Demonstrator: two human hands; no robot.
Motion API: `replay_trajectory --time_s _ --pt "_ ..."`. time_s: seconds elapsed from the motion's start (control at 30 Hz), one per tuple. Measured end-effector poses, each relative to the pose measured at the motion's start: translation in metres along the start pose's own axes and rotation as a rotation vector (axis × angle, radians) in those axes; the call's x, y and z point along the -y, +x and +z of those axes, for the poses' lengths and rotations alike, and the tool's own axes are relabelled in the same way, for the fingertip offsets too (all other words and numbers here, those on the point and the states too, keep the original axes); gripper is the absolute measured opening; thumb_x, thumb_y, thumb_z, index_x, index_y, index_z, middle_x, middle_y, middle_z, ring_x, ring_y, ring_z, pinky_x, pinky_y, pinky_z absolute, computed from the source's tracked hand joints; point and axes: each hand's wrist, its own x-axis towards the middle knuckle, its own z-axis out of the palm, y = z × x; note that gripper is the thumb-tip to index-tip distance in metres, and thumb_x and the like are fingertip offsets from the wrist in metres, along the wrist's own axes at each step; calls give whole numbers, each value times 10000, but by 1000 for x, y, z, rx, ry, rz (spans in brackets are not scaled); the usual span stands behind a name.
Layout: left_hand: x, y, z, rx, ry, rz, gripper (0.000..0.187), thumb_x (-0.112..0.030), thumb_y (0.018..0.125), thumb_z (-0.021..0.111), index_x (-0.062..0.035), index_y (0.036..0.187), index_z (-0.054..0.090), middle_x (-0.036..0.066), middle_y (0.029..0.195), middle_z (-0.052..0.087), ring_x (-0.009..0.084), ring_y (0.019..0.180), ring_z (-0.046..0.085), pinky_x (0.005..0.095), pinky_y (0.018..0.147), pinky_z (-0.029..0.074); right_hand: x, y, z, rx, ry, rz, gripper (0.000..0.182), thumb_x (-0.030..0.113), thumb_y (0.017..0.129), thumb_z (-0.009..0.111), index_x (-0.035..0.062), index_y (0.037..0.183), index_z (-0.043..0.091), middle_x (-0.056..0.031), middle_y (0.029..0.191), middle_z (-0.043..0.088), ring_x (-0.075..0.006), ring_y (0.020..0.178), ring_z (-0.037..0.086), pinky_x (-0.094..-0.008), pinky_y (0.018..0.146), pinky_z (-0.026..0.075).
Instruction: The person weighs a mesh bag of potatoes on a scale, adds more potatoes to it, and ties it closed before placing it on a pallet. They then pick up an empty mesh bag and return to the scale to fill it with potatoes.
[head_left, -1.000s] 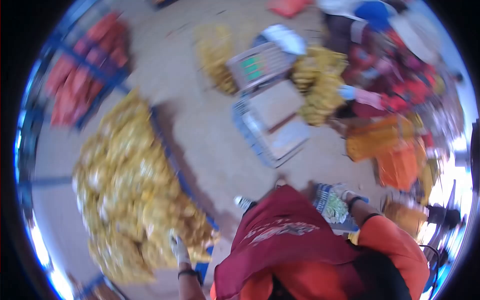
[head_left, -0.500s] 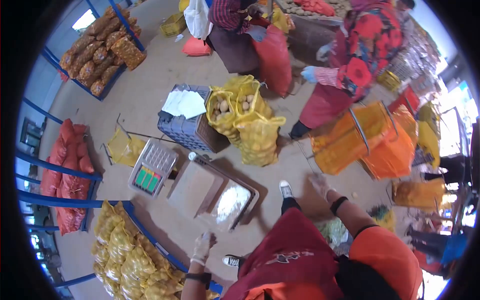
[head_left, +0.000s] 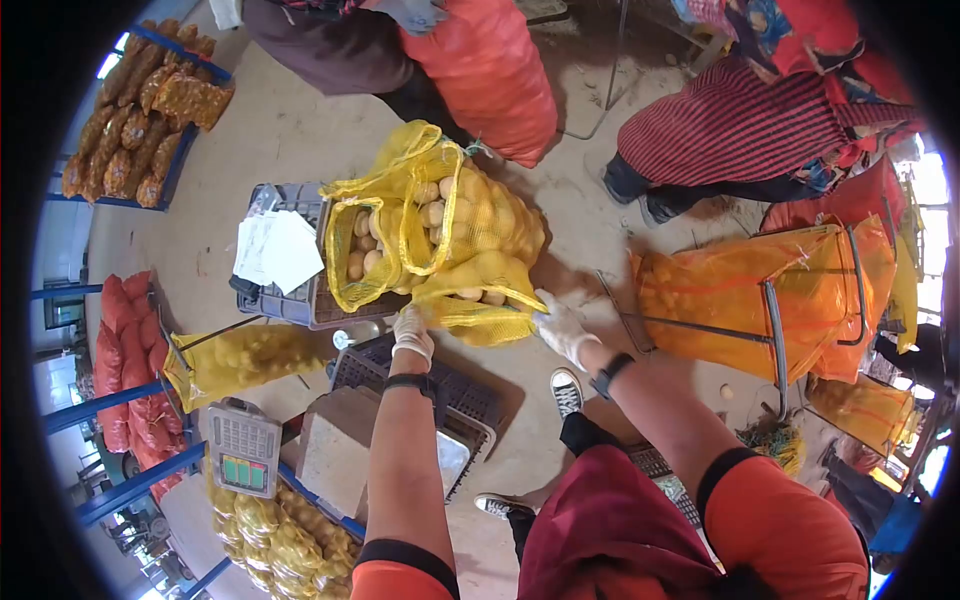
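Observation:
My left hand point(head_left: 412, 336), in a thin pale glove, grips the left edge of the nearest yellow mesh sack point(head_left: 490, 270). On the opposite edge, my right hand point(head_left: 564, 328), gloved too, has its fingers closed on the mesh. Potatoes show in the mouth of this sack, which stands upright on the floor. Two more open sacks touch it: a left sack point(head_left: 338, 280) and a rear sack point(head_left: 500, 215), both holding potatoes point(head_left: 432, 212). My fingertips are partly hidden by the mesh.
A grey crate point(head_left: 318, 308) with white papers point(head_left: 278, 250) stands left of the sacks. Nearer me are a platform scale point(head_left: 335, 450) and its display point(head_left: 243, 447). Orange sacks on a metal frame point(head_left: 778, 335) stand right. Two co-workers stand beyond, one beside a red sack point(head_left: 490, 80).
I have moved forward to the yellow sacks. Both hands, earlier apart and away from them, now grip the nearest sack's rim. The co-worker at right has shifted.

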Motion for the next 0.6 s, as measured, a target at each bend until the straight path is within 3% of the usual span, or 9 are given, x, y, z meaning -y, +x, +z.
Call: replay_trajectory --time_s 0.03,0.17,0.2,0.23,0.27,0.3,0.33,0.43,0.6 --pt "3 4 -2 307 -309 -12 320 -274 846 501 -38 1055 557 121 1074 589 253 918 588 366 816 467 -6 -11 -2 37 376 -47 588 338 818 531 123 1334 346 -195 873 625 -315 760 604 -390 674 452" --pt "-17 -41 2 433 -629 169 307 -87 711 575 -51 1015 603 145 941 619 295 844 599 335 731 480 -55 -28 3 -18 2 -243 432 263 847 509 104 1248 479 -101 694 608 -207 574 555 -343 517 415" --pt "3 -49 -3 149 75 839 245 -28 673 532 -49 908 596 152 860 600 324 791 583 335 712 477 -58 -38 6 -58 113 -124 389 218 852 505 108 1225 505 -68 682 595 -176 580 549 -324 507 411" --pt "41 -45 -8 -18 113 838 91 -19 677 495 -42 751 543 125 750 568 303 717 564 335 687 475 -60 -51 7 -99 219 -4 352 173 856 501 111 1202 532 -35 670 583 -144 585 542 -305 498 407" --pt "18 -92 -7 92 -22 568 49 -23 646 493 -66 646 470 99 661 516 277 664 535 346 659 476 -57 -71 1 -55 397 67 336 134 858 495 88 1188 538 -35 758 577 -112 595 510 -257 495 393" --pt "-10 -130 -10 180 -581 -18 61 -15 617 486 -73 636 484 87 638 496 258 616 512 352 609 474 -53 -87 -6 -9 571 132 320 94 860 489 64 1174 544 -36 846 572 -80 604 478 -209 492 379" --pt "-32 -153 -16 134 -729 -231 54 -11 603 482 -65 602 476 91 619 497 256 578 504 358 528 456 -57 -88 -5 -8 565 109 320 94 860 489 64 1174 544 -36 846 572 -80 604 478 -209 492 379" --pt "-57 -202 -37 84 -567 -224 94 5 630 470 -52 556 470 102 567 486 250 500 486 345 441 420 -60 -104 -1 63 552 -19 282 113 867 463 92 1123 580 -41 862 591 -74 574 493 -208 462 392" --pt "-51 -310 -94 383 -545 -73 196 3 731 478 -60 546 496 73 522 479 185 456 474 288 410 406 69 -253 -65 249 58 126 233 82 879 454 94 1035 627 -48 865 643 -73 479 485 -211 415 422"
